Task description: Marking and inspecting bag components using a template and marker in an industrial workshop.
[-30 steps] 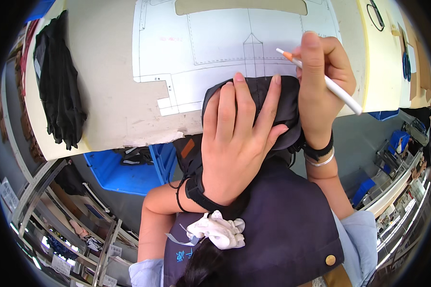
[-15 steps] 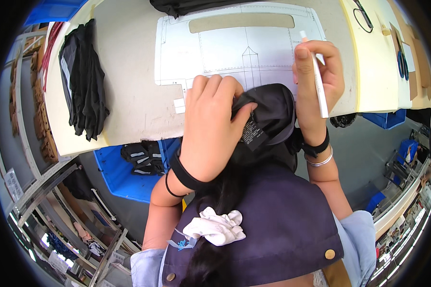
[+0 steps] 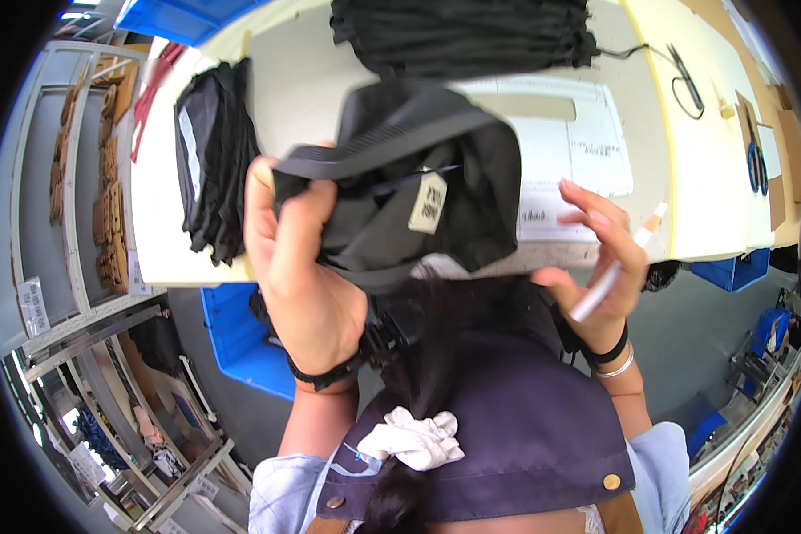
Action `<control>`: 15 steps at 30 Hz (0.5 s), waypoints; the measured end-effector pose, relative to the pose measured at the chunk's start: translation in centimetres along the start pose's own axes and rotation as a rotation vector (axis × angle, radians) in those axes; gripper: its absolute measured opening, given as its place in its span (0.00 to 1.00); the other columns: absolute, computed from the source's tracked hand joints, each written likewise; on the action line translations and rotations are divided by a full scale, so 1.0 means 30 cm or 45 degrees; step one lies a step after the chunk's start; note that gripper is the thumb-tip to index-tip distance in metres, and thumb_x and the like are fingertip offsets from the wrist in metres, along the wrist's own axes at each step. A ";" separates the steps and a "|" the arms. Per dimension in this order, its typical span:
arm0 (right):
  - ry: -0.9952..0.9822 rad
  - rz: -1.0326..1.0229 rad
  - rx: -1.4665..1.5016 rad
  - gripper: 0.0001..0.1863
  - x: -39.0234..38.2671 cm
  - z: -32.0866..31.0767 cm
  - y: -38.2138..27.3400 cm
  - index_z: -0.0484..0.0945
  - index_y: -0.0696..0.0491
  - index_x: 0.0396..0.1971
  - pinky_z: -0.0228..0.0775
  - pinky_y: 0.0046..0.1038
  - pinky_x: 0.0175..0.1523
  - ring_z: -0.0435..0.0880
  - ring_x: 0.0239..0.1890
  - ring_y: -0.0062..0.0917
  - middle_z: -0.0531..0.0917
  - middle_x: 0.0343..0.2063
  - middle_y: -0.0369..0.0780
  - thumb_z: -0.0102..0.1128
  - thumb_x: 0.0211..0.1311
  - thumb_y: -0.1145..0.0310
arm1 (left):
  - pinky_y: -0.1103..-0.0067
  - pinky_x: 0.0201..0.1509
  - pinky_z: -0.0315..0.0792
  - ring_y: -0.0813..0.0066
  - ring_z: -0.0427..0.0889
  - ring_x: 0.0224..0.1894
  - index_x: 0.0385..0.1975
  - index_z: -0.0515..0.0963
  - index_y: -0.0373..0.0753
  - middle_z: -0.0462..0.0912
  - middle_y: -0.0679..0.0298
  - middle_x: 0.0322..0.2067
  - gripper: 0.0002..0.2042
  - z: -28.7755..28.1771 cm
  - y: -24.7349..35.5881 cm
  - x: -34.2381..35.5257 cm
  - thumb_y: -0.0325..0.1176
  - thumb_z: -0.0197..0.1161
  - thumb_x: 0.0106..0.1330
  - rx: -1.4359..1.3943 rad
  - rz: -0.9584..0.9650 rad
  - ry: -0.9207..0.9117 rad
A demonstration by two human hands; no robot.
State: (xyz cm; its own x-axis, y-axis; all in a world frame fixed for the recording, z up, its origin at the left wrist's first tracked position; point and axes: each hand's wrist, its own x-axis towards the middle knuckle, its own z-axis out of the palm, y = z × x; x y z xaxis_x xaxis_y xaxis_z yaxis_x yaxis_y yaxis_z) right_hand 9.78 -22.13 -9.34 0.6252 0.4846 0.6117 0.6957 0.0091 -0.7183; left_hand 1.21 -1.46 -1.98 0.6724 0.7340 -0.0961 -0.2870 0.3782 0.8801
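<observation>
My left hand [image 3: 307, 258] is closed on the ribbed edge of a black garment [image 3: 481, 169], thumb on the near side. The garment hangs open above the table's front edge, its inside showing with a small pale label [image 3: 428, 203]. In my right hand [image 3: 610, 258] a white marking pencil [image 3: 601, 289] lies tucked against the fingers, while the thumb and forefinger are spread apart. That hand is to the right of the garment and does not touch it. Beneath the garment, a white paper pattern [image 3: 587, 133] with printed lines is partly covered.
A stack of black pieces [image 3: 472, 36] lies at the table's far side, more black fabric [image 3: 214, 160] at left. Thread snips [image 3: 685, 80] and blue-handled scissors [image 3: 756, 165] lie at right. A blue bin [image 3: 240, 347] stands below the table edge. Metal shelving [image 3: 71, 294] is at far left.
My left hand has lifted the black garment and swung it left and up, opening it out. My right hand has moved down, its fingers spreading, the pencil tilting. The view has shifted.
</observation>
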 end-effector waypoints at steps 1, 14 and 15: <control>0.003 0.059 -0.032 0.38 0.015 0.018 0.008 0.67 0.57 0.57 0.69 0.37 0.60 0.78 0.55 0.44 0.78 0.53 0.53 0.78 0.46 0.67 | 0.82 0.49 0.69 0.82 0.75 0.40 0.37 0.71 0.37 0.79 0.66 0.38 0.04 0.006 0.002 0.002 0.21 0.54 0.66 -0.073 -0.059 -0.004; -0.075 0.684 0.412 0.23 0.116 0.012 -0.033 0.71 0.57 0.51 0.73 0.27 0.56 0.83 0.50 0.27 0.82 0.43 0.42 0.66 0.55 0.81 | 0.60 0.69 0.63 0.61 0.67 0.62 0.36 0.64 0.36 0.63 0.52 0.54 0.10 0.055 0.144 -0.002 0.18 0.56 0.61 0.022 0.295 -0.671; 0.047 0.805 0.564 0.20 0.123 -0.021 -0.029 0.71 0.57 0.48 0.73 0.26 0.56 0.82 0.50 0.24 0.81 0.40 0.40 0.60 0.57 0.86 | 0.61 0.66 0.67 0.60 0.69 0.61 0.39 0.66 0.34 0.63 0.52 0.53 0.09 0.053 0.169 0.000 0.17 0.55 0.61 0.092 0.360 -0.658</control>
State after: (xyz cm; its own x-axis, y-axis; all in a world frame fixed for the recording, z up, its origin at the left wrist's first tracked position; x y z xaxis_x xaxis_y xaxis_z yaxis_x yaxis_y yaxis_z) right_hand 11.71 -20.90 -6.23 0.8734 0.4848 0.0465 0.0012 0.0933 -0.9956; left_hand 0.83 -0.43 3.22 0.8267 0.4239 0.3699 -0.4688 0.1554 0.8695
